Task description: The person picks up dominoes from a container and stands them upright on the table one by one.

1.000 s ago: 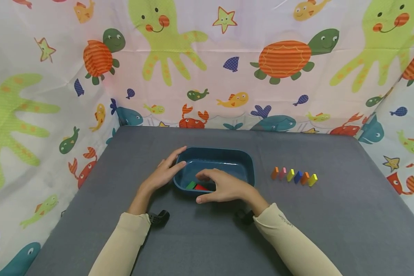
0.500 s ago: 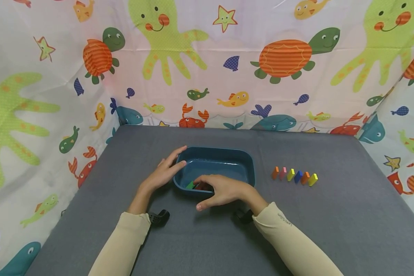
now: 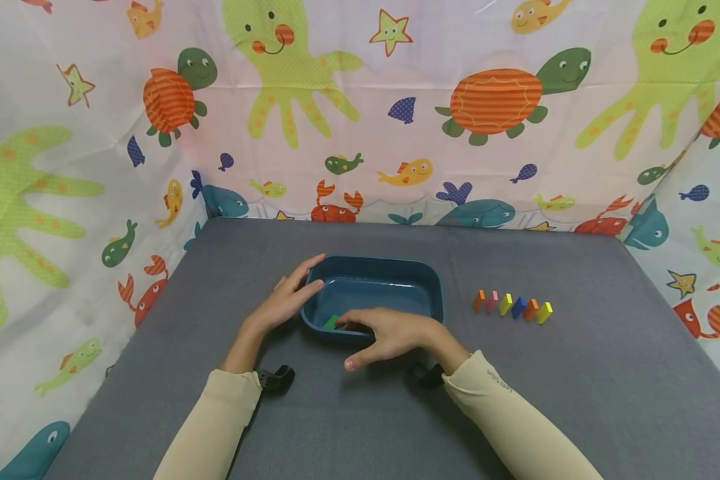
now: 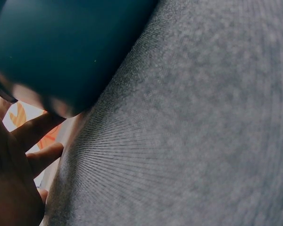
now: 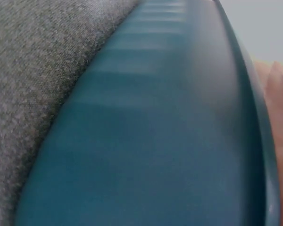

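A dark blue-teal rectangular tray (image 3: 396, 261) sits on the grey table. My left hand (image 3: 281, 303) rests against its left end, fingers spread and fairly straight; the left wrist view shows fingertips (image 4: 52, 153) by the outer wall (image 4: 61, 52). My right hand (image 3: 390, 332) reaches over the near rim. Its fingers dip into the tray's front-left part, while the thumb stays outside, apart from them. Beside those fingertips lies a green block (image 3: 331, 323). Whatever is under the right fingers is hidden. In the right wrist view the tray's wall (image 5: 146, 141) covers most of the hand (image 5: 280, 108).
Right of the tray stands a row of several small upright domino blocks (image 3: 519, 307) in orange, pink, yellow and blue. A curtain (image 3: 360, 133) with sea animals borders the table (image 3: 360, 420) at the back and sides. Dark straps (image 3: 278, 380) sit at the wrists.
My right hand has lowered slightly and its fingers have sunk further into the tray, covering the red block that showed earlier. My left hand and the domino row stay put.
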Tool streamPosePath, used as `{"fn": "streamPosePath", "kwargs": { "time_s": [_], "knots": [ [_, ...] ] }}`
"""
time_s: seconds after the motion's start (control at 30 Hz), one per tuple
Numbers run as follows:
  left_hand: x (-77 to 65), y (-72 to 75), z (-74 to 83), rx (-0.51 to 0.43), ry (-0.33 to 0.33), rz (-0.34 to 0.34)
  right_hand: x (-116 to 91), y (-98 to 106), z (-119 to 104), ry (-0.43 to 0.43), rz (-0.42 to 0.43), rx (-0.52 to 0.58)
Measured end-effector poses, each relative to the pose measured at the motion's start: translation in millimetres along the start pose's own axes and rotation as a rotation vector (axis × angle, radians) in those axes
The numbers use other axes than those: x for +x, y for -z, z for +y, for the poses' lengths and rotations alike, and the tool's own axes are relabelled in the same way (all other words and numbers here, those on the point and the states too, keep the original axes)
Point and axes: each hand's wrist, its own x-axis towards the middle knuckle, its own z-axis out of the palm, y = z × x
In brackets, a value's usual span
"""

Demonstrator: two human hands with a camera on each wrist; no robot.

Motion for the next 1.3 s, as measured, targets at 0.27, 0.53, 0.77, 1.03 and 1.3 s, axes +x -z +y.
{"fn": "streamPosePath", "kwargs": {
  "time_s": [0.27,0.53,0.77,1.03,1.3],
  "knots": [
    [-0.6,-1.3,-0.3,-0.003,0.006,0.000,-3.1,3.3,3.0,-0.022,-0.018,0.112],
    [-0.9,-1.2,0.6,-0.003,0.006,-0.001,-7.7,7.6,8.8,-0.004,-0.021,0.160],
    [-1.7,-0.8,1.6,0.000,0.014,0.006,-13.0,11.2,13.5,0.013,0.021,0.218],
    [-0.9,-0.5,2.1,-0.004,0.010,0.005,-16.3,13.6,18.4,0.053,0.056,0.278],
    [-1.0,-0.3,0.5,-0.006,0.005,0.002,-18.1,15.0,20.3,0.064,0.083,0.310]
  ]
}}
